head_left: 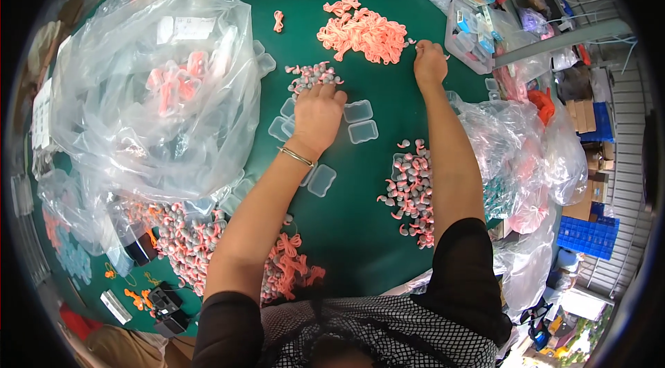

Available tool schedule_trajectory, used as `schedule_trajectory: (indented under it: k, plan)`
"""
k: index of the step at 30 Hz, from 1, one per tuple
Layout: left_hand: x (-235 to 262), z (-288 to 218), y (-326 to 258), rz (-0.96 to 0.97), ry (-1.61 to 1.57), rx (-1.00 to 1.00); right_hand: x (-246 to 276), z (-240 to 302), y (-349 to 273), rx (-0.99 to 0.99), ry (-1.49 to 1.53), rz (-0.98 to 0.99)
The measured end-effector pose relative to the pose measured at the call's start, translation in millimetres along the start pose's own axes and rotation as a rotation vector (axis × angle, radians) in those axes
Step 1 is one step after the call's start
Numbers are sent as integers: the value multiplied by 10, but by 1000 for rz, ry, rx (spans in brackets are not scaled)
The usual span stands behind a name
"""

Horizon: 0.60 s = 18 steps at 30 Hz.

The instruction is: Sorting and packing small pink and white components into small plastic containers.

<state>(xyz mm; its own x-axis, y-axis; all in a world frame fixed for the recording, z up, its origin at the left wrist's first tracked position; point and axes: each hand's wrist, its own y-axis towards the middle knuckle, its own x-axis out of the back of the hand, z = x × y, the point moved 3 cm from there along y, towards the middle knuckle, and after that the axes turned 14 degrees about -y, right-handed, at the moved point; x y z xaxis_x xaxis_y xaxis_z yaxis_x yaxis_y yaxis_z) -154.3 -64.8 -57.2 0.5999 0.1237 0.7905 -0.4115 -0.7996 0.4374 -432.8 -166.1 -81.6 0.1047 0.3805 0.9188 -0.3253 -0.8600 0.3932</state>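
My left hand (318, 117), a bangle on its wrist, reaches into a small heap of grey rounded pieces with pink curved tails (310, 75). Its fingers are bent down at the heap's near edge, and what lies under them is hidden. Farther right, my right hand (431, 63) is closed, fingertips together, beside a large pile of coral-pink cord bundles (364, 34). A bit of grey shows by its fingers; what it holds is too small to name. Clear plastic cases (359, 111) lie around my left hand, and another clear case (322, 181) lies nearer.
A big clear plastic bag (159, 146) covers the left of the green table (346, 229). More grey-and-pink pieces (413, 191) lie by my right forearm, others (183, 247) at near left. A bin (470, 35) and plastic bags (512, 153) line the right side.
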Motion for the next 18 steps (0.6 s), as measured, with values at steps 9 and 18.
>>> schedule_trajectory:
  k: [9,18]
  plan:
    - [186,-187,-151,-102,-432,116,14,-94,70,78,9,12]
    - [149,-221,-351,-129,-572,232,46,-111,30,210,-34,-74]
